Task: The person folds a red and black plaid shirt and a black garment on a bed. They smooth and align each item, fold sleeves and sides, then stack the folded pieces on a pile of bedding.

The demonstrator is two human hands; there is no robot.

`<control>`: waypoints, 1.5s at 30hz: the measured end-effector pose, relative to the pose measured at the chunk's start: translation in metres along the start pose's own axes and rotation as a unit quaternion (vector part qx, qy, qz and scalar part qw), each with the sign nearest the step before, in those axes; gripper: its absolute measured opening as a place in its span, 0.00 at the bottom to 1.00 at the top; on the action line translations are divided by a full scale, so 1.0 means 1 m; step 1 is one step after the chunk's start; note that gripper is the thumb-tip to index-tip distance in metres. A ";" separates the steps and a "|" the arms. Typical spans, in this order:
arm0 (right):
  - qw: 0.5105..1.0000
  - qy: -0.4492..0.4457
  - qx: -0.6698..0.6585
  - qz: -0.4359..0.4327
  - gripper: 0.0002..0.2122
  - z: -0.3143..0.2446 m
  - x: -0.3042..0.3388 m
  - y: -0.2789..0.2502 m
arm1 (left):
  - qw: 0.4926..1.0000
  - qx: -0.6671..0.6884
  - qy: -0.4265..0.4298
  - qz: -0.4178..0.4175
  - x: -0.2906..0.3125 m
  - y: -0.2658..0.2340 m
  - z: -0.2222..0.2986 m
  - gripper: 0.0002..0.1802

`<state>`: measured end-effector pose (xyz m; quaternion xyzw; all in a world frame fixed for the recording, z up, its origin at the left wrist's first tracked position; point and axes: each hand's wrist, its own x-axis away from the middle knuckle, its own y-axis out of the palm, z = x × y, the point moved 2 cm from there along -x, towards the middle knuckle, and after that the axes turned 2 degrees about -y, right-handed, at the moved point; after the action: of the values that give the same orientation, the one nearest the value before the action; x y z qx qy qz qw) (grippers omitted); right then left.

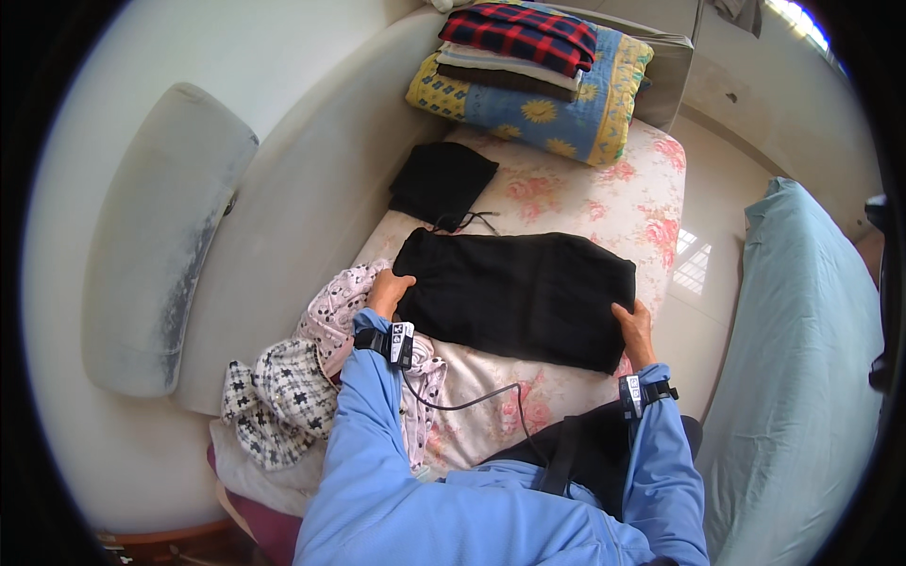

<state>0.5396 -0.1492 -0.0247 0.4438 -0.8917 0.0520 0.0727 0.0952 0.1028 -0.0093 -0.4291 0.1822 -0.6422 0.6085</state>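
A black garment (519, 294), doubled into a long rectangle, lies across the flowered bed sheet (538, 193). Its exact kind does not show. My left hand (388, 291) pinches its left end, thumb on top, where the cloth puckers a little. At the opposite end my right hand (635, 330) holds the lower right edge, with the thumb over the cloth and the fingers partly hidden. Beyond the left end sits a smaller folded black garment (442, 183) with a drawstring (477, 219) trailing from it.
Rumpled pink patterned cloth (332, 307) and a black-and-white patterned garment (288, 401) lie left of my left arm. Folded clothes (519, 42) rest on a blue-and-yellow quilt (538, 108) at the far end. A cable (462, 406) hangs from my left wrist. A light-blue covered object (797, 377) stands at right.
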 end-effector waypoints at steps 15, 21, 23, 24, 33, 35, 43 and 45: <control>1.000 -0.012 -0.006 0.013 0.12 -0.004 0.005 0.000 | 0.907 -0.079 0.413 0.037 0.198 0.150 0.192 0.14; 0.999 -0.013 0.034 0.020 0.14 -0.002 0.005 -0.003 | 0.894 -0.085 0.435 0.071 0.217 0.188 0.189 0.15; 0.997 -0.031 0.064 0.030 0.14 0.003 0.003 -0.004 | 0.901 -0.066 0.424 0.062 0.219 0.190 0.193 0.15; 0.998 -0.033 0.055 0.028 0.14 0.007 0.002 -0.005 | 0.898 -0.062 0.430 0.068 0.221 0.190 0.195 0.15; 0.986 -0.075 0.133 0.067 0.16 0.013 -0.001 -0.006 | 0.919 -0.047 0.391 0.019 0.216 0.198 0.202 0.21; 0.959 -0.076 0.252 0.108 0.19 -0.001 0.006 -0.006 | 0.930 0.083 0.359 0.000 0.195 0.179 0.196 0.19; 0.887 -0.314 0.337 -0.018 0.12 -0.063 0.036 0.041 | 0.851 0.450 0.158 -0.219 0.132 0.086 0.156 0.11; 0.853 -0.292 0.428 -0.060 0.17 -0.060 0.042 0.074 | 0.845 0.463 0.159 -0.216 0.131 0.072 0.153 0.11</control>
<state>0.4606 -0.1287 0.0393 0.4785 -0.7331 0.2919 -0.3853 0.2729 0.0104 0.0658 -0.0187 -0.1393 -0.8266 0.5450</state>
